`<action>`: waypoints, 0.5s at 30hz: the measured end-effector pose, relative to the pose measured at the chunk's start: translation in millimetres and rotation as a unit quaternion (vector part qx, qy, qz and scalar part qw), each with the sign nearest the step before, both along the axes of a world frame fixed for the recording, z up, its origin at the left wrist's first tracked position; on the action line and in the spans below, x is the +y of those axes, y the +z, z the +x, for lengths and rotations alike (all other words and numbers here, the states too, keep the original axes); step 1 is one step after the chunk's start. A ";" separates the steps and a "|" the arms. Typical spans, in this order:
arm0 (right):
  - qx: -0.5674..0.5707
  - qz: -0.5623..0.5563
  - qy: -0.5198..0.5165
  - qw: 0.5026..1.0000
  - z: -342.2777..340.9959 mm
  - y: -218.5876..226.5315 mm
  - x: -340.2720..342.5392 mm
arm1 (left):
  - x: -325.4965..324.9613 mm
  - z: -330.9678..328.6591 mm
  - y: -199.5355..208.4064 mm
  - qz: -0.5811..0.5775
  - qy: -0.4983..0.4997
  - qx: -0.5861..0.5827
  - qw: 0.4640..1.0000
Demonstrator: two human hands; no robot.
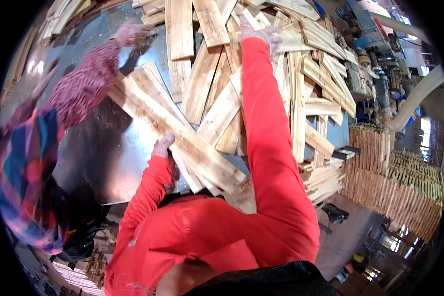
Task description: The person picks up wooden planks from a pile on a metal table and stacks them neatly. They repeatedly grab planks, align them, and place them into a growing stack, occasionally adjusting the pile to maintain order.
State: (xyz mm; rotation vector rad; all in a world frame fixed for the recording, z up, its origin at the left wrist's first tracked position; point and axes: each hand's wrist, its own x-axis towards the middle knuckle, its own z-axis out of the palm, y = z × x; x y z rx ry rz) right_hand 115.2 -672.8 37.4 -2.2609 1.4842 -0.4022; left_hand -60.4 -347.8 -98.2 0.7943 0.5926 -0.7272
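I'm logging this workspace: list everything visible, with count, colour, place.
table: one, grey metal, left
boards: many, pale brown, mostly on the table
stacks: several, brown, right and lower left
machine: at least one, blue, upper right
hose: at least one, cream, right
co-worker: one, plaid top, left
fabric: one, black, bottom
The rest: too small or blurred
shirt: one, red, lower centre
left hand: one, pale, centre, gripping board
right hand: one, pale, on far boards

to the left of my left hand (162, 146) i see a co-worker (29, 177) in a checked garment. right of my right hand (261, 35) is a partly blue machine (365, 29), with a pale curved hose (420, 97) beyond; nearer me than that hand, farther right, are dense stacks of wooden strips (389, 197).
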 end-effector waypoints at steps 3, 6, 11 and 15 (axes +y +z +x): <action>0.110 0.046 -0.147 0.982 20.0 -24.5 -41.1 | -3.0 -6.8 -21.1 0.008 -0.011 -0.022 1.000; -0.012 0.182 -0.172 0.968 -9.8 -25.3 -57.6 | -11.6 -30.2 -14.0 0.012 -0.040 -0.061 0.997; -0.023 0.046 0.175 0.983 -236.3 -44.0 -17.1 | -44.1 -45.7 -26.1 -0.070 -0.004 -0.018 0.997; 0.013 0.018 0.332 0.943 -375.8 -16.3 41.0 | -53.3 -38.4 -22.2 0.030 0.007 -0.047 0.998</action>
